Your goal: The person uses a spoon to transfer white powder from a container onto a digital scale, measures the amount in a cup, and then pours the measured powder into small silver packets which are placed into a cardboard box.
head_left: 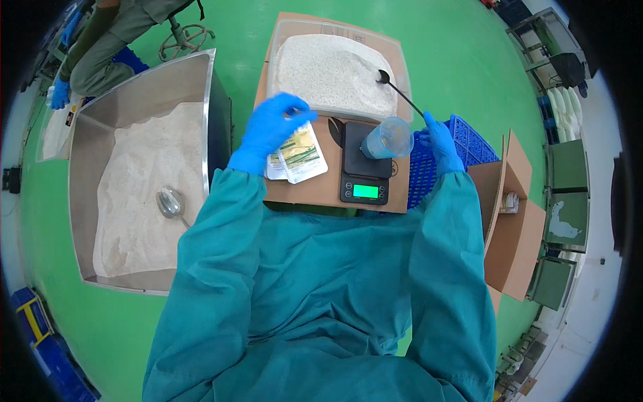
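Note:
My right hand point(439, 142), gloved in blue, is closed on the handle end of a long black spoon point(384, 77). The spoon's bowl is over the white granular powder point(328, 70) in a clear plastic tub point(272, 80). Just above some flat printed pouches point(303, 159), my left hand point(271, 130) has its fingers bent and apart, with nothing visible in them. Between my hands, a translucent blue cup point(390, 139) stands on a black digital scale point(362, 169) with a lit green display. What the cup contains is hard to make out.
At left stands a large metal bin point(90, 201) of pale powder with a metal scoop point(170, 202) in it. A blue crate point(472, 144) and an open cardboard box point(514, 248) are on the right. Another person's gloved hand point(60, 94) shows at upper left.

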`<state>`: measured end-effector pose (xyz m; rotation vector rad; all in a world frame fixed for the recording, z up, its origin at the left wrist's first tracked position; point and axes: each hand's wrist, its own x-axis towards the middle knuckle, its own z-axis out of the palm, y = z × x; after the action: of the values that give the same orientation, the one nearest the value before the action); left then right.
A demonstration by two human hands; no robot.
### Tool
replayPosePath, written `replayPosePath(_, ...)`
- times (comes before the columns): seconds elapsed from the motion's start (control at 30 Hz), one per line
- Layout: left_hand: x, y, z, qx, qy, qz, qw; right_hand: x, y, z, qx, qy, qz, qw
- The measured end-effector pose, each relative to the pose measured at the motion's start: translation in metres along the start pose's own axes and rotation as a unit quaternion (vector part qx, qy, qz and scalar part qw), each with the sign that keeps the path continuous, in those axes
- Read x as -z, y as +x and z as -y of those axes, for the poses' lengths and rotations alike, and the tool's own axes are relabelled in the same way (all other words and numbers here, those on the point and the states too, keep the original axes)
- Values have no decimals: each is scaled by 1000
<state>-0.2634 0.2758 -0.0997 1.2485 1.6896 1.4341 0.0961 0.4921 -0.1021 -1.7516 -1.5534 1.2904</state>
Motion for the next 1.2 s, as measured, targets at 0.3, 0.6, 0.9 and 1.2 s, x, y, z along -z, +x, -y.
replayPosePath(0.3, -36, -59, -4, 31, 483, 219, 847, 14, -155, 26, 171, 161, -161, 958)
replayPosePath(0.6, -35, -64, 22, -50, 409, 227, 882, -5, -242, 2, 146, 159, -27, 976)
replayPosePath(0.9, -12, -69, -54, -2, 356, 21, 934, -31, -260, 8, 165, 201, 42, 965)
replayPosePath(1.2, -22, -178, -169, -98, 191, 34, 976, -78, -325, 55, 178, 178, 126, 960)
